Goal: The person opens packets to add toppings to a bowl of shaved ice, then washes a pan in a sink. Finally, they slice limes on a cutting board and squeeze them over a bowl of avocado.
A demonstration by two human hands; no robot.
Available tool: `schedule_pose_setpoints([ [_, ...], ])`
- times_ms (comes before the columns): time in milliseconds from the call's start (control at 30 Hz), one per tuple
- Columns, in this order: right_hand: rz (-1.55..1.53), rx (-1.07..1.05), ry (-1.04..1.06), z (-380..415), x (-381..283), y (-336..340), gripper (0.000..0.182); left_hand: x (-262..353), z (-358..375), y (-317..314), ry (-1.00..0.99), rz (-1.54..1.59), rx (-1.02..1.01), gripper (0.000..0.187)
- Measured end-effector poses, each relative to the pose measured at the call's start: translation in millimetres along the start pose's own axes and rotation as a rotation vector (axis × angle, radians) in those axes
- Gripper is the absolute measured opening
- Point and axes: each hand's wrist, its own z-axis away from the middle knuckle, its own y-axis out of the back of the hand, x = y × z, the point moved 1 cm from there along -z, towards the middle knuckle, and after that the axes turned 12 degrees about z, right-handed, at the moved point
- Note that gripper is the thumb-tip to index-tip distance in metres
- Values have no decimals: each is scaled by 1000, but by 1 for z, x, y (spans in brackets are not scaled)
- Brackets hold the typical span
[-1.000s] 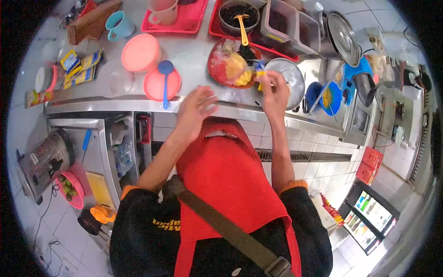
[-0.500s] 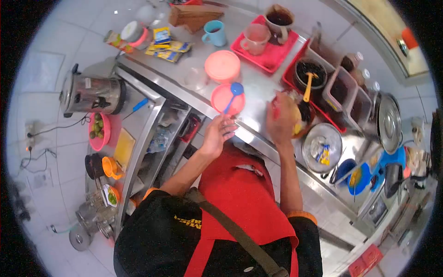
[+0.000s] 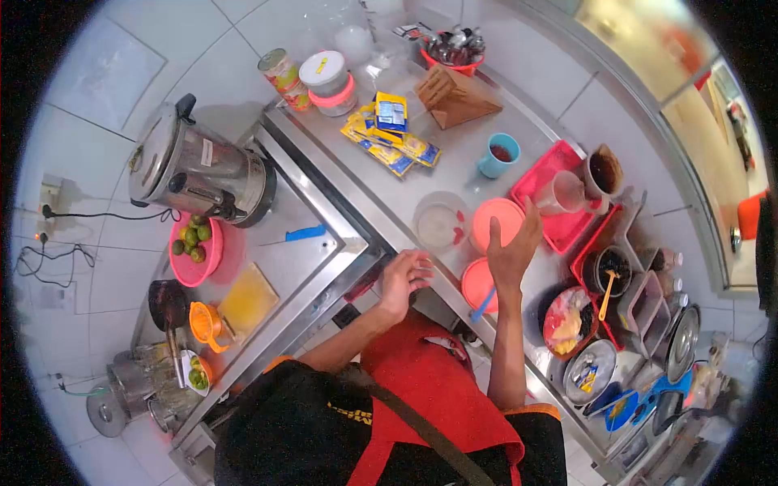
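My right hand hovers over two pink round tubs, fingers extended and apart, nothing in it. Partly behind its fingers is the upper pink tub. Below, the lower pink tub has a blue scoop at it, mostly covered by the hand. Near the counter's front edge my left hand is empty, its fingers loosely bent and apart. Between and beyond the hands sits a clear plastic tub with small pink marks on its side. To the right lies a bowl with pink and yellow contents.
Yellow-and-blue sachets, a blue mug and a pink tray with jugs stand farther back. A black-filled pot with an orange ladle is at right. Left are a large metal urn and a pink basin of green fruit.
The view has swung left. My right hand has left the bowl with pink and yellow contents and moved over the pink tubs. My left hand stays near the counter edge.
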Motion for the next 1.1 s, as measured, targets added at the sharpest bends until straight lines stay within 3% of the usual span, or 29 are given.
schedule_pose_setpoints([
  [200,-34,51,-26,-17,-38,-16,71,61,-35,16,-90,92,27,31],
  [467,141,14,-24,-20,-45,-13,65,84,-46,31,-75,101,39,35],
  [567,-54,30,49,-30,-68,-29,63,100,-55,35,-168,126,61,36],
  [667,-252,-84,171,-70,-131,-63,61,117,-57,37,-275,207,98,33],
  [733,-310,-34,405,-112,-183,-101,66,125,-55,39,-350,247,84,31],
  [800,-312,-174,474,-161,-226,-157,79,125,-54,46,-398,245,85,34],
  [933,-7,-327,396,-221,-306,-260,111,120,-54,63,-405,280,61,42],
  [1033,57,-527,396,-230,-324,-318,118,132,-50,71,-499,255,19,49],
  [1100,-8,-467,370,-223,-319,-324,111,140,-56,88,-505,310,-12,61],
])
